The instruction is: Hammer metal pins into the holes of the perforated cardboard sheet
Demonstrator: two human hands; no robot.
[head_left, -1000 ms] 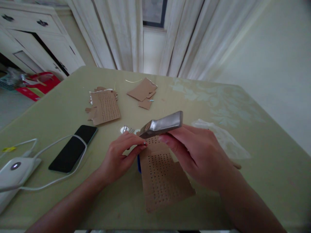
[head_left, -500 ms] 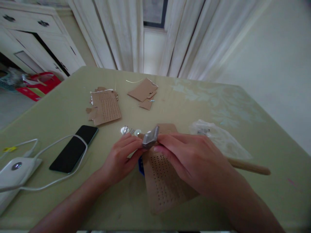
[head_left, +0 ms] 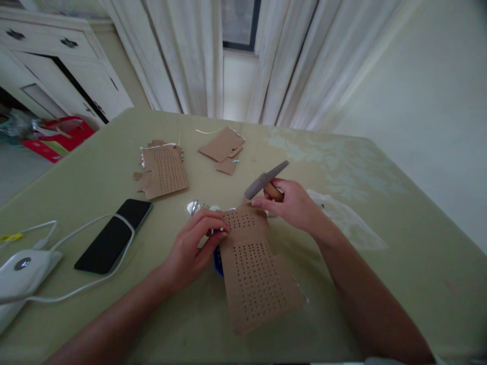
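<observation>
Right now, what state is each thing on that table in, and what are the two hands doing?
left hand: pinching the left edge of the perforated cardboard.
right hand: gripping the hammer.
hammer: raised off the table, head tilted.
perforated cardboard: flat, full of punched holes.
phone: screen dark, a white cable lying across it.
second cardboard sheet: flat, also perforated.
cabinet door: ajar.

bare forearms (head_left: 125,314), seemingly no sleeves, rings

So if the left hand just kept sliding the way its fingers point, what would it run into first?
The left hand points right, across the table. Its fingertips already touch the near edge of the perforated cardboard piece, so it would meet that first. Beyond that lies the right hand holding the hammer, though depth is unclear.
</observation>
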